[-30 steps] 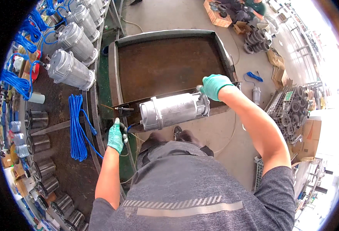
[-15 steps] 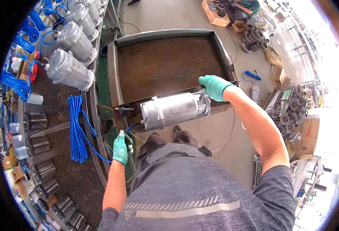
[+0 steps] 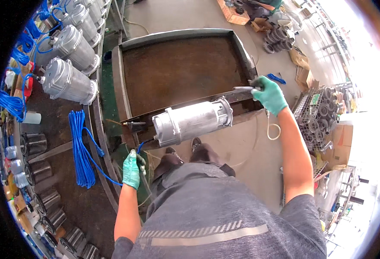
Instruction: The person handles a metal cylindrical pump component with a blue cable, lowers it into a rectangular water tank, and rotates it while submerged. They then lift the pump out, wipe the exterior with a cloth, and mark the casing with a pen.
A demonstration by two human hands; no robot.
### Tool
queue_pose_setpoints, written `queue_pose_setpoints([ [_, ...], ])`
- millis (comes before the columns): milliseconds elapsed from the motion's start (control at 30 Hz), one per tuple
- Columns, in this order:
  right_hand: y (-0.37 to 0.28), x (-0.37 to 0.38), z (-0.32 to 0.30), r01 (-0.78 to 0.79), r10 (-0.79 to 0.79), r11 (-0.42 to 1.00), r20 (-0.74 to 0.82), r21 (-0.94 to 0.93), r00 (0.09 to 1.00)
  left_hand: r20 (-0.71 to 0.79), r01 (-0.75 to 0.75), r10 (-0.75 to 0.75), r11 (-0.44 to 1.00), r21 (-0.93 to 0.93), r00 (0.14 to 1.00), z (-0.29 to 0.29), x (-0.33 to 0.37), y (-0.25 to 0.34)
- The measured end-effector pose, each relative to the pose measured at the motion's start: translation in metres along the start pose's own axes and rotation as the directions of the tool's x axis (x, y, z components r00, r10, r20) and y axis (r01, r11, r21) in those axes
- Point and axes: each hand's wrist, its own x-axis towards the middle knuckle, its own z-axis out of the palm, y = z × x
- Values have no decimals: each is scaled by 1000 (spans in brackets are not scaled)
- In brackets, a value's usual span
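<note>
A silver motor housing [image 3: 190, 122], likely a submersible pump's, lies on its side across the near ledge of a rectangular metal tank [image 3: 118, 73]. Its blue cable [image 3: 99, 166] leaves the left end and runs through my left hand [image 3: 132, 169], gloved in green and closed around it. The rest of that cable lies bundled on the bench to the left. My right hand [image 3: 271, 94], also gloved, grips a slim grey tool [image 3: 243, 88] beyond the motor's right end. A thin cream hose [image 3: 273, 131] hangs below this hand. The tool's grip is hidden by my fingers.
Several similar silver motors [image 3: 69, 81] with blue cables stand on the left bench, and metal cylinders [image 3: 39, 172] lie nearer. A black-handled tool [image 3: 134, 125] rests at the tank's left corner. Wire baskets of parts [image 3: 319, 116] stand at right. Another person [image 3: 265, 5] is at the far right.
My right hand has left the motor's right end and moved right, now holding the slim tool. The motor's right end sits slightly higher in view. My left hand still holds the cable.
</note>
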Motion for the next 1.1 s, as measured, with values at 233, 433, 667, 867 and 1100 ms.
queue_pose_setpoints([
  [233,174,-34,-28,-112,581,640,-383,760,718,-114,18,-21,999,-28,993,7,-6,-6],
  [433,239,-15,19,-85,696,452,-291,888,656,-210,51,-18,987,151,978,34,-10,-13],
  [667,291,-16,47,-361,660,677,-312,641,683,-305,114,-20,949,293,952,87,-32,-43],
  [867,319,-51,-12,-383,486,871,-425,307,764,-138,38,108,633,773,985,30,-24,-110],
  [1100,436,11,-56,-537,561,802,-19,262,828,-138,138,-12,161,977,990,29,-61,-70],
])
